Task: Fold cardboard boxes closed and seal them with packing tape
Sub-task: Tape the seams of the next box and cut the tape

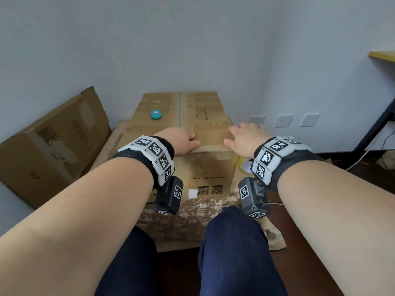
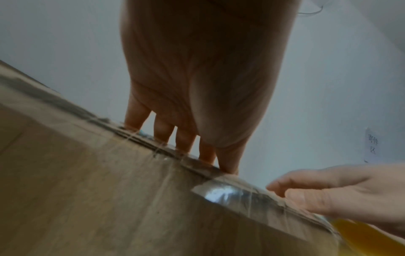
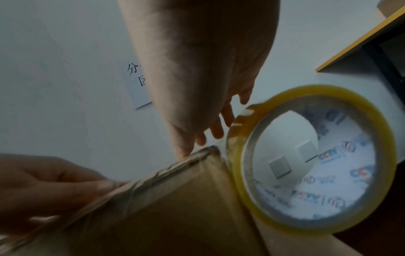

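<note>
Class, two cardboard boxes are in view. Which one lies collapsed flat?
The flattened box leaning against the wall at left; the other box stands assembled under both hands, flaps closed.

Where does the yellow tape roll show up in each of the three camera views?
Head: tape roll peeks out right of the box, below the right hand.
Left wrist: a yellow sliver at the bottom right corner.
Right wrist: large, right of centre.
Shared landmark: the box's near top edge.
</note>
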